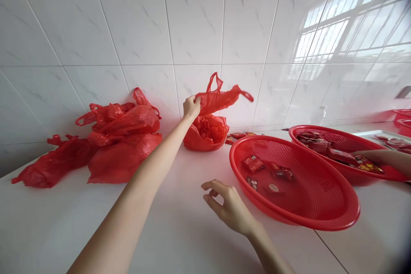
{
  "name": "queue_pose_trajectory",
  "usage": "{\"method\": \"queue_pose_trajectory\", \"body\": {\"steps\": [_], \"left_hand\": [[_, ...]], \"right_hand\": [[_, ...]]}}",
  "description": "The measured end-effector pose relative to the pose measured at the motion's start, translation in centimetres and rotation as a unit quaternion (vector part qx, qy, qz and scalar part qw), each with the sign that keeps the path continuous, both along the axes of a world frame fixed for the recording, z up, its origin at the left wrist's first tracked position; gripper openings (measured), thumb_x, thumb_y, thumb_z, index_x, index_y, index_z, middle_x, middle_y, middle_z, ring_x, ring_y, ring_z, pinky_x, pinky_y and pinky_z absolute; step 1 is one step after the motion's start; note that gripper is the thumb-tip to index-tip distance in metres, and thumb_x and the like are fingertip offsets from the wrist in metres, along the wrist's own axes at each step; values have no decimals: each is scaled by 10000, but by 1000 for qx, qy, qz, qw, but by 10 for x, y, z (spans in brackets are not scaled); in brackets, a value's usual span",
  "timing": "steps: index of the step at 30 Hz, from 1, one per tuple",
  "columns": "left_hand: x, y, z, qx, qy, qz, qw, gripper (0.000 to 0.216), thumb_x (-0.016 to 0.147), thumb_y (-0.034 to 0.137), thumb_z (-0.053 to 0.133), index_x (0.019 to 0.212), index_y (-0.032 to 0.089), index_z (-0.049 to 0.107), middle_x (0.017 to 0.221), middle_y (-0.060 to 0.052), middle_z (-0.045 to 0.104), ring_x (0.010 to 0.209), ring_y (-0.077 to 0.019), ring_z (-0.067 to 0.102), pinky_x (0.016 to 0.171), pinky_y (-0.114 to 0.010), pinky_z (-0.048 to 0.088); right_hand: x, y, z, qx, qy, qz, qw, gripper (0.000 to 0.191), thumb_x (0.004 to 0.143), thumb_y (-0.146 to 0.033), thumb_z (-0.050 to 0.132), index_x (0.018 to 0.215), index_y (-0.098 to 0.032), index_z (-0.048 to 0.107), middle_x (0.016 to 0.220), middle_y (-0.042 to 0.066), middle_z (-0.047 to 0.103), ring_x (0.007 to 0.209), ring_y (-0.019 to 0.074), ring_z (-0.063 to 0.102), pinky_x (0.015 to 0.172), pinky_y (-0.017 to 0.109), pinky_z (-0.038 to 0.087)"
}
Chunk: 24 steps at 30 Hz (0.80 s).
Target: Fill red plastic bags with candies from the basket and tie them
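Observation:
My left hand (192,107) is stretched forward, closed on the edge of a thin red plastic bag (218,99) whose loop handles flare up and to the right. Just beneath that bag sits a bunched red bag (207,135) with more crumpled red plastic inside its open mouth. My right hand (228,206) hovers over the white counter with fingers curved and apart, holding nothing. To its right is a red perforated oval basket (321,218) with several small red packets (253,163) on its bottom.
Several filled, tied red bags (125,154) lie at the left. Colourful packets (237,136) rest by the tiled wall. Another person's arm (393,159) reaches into a second red basket (349,175) of packets at right; a metal tray (372,134) stands behind it.

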State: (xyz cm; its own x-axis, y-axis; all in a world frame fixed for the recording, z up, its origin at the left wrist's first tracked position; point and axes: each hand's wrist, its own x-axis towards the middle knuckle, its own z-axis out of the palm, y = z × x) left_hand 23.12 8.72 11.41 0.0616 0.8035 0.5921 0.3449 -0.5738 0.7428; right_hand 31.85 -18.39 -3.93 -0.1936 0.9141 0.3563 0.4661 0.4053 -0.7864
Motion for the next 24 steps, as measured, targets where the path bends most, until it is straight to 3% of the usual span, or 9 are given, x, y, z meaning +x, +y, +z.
{"method": "queue_pose_trajectory", "body": {"steps": [4, 7, 9, 13, 17, 21, 24], "left_hand": [[-10, -26, -9, -7, -66, -132, 989, 253, 950, 381, 490, 876, 171, 607, 879, -66, 709, 731, -156, 687, 729, -276, 516], [-27, -63, -29, -32, -123, -274, 953, 255, 891, 415, 598, 897, 163, 640, 960, -73, 724, 853, -190, 706, 843, -320, 533], [-43, -90, -45, -42, -138, -308, 940, 256, 883, 403, 613, 969, 171, 678, 1054, -70, 721, 975, -214, 693, 935, -352, 518], [-78, -138, -73, -63, -105, -303, 945, 245, 914, 312, 544, 1040, 193, 717, 1216, -65, 688, 1207, -242, 593, 1081, -384, 434], [-105, -163, -92, -86, -86, -286, 950, 249, 884, 264, 503, 962, 191, 728, 1375, -68, 598, 1324, -276, 496, 1100, -403, 413], [-115, -174, -98, -102, -88, -272, 953, 254, 878, 366, 504, 805, 184, 665, 1398, -87, 572, 1346, -297, 464, 1082, -414, 411], [-112, -185, -96, -110, -53, -236, 964, 285, 807, 463, 658, 860, 198, 570, 1453, -105, 498, 1372, -302, 425, 1006, -379, 464]], "right_hand": [[6, 3, 6, 46, 125, -66, 989, 338, 946, -331, 565, 1275, -256, 546, 1202, 78, 640, 878, 160, 665, 798, 322, 544], [9, 2, 14, 119, 250, -135, 951, 441, 946, -351, 573, 1363, -282, 449, 1319, 111, 572, 923, 177, 675, 804, 355, 565], [11, -1, 21, 185, 303, -183, 917, 498, 936, -352, 585, 1395, -288, 403, 1374, 132, 529, 978, 200, 673, 846, 403, 566], [13, -10, 37, 274, 297, -268, 875, 713, 845, -354, 699, 1454, -298, 331, 1524, 148, 373, 1229, 272, 572, 973, 478, 524], [19, -13, 46, 296, 195, -304, 884, 909, 758, -348, 781, 1510, -309, 273, 1559, 142, 321, 1280, 299, 530, 984, 484, 523], [20, -11, 44, 264, 63, -248, 930, 603, 884, -256, 631, 1449, -290, 424, 1405, 109, 530, 1178, 249, 600, 966, 432, 531], [10, -11, 41, 245, 13, -201, 948, 356, 945, -191, 513, 1286, -270, 584, 1254, 76, 630, 1144, 218, 608, 978, 378, 508]]}}
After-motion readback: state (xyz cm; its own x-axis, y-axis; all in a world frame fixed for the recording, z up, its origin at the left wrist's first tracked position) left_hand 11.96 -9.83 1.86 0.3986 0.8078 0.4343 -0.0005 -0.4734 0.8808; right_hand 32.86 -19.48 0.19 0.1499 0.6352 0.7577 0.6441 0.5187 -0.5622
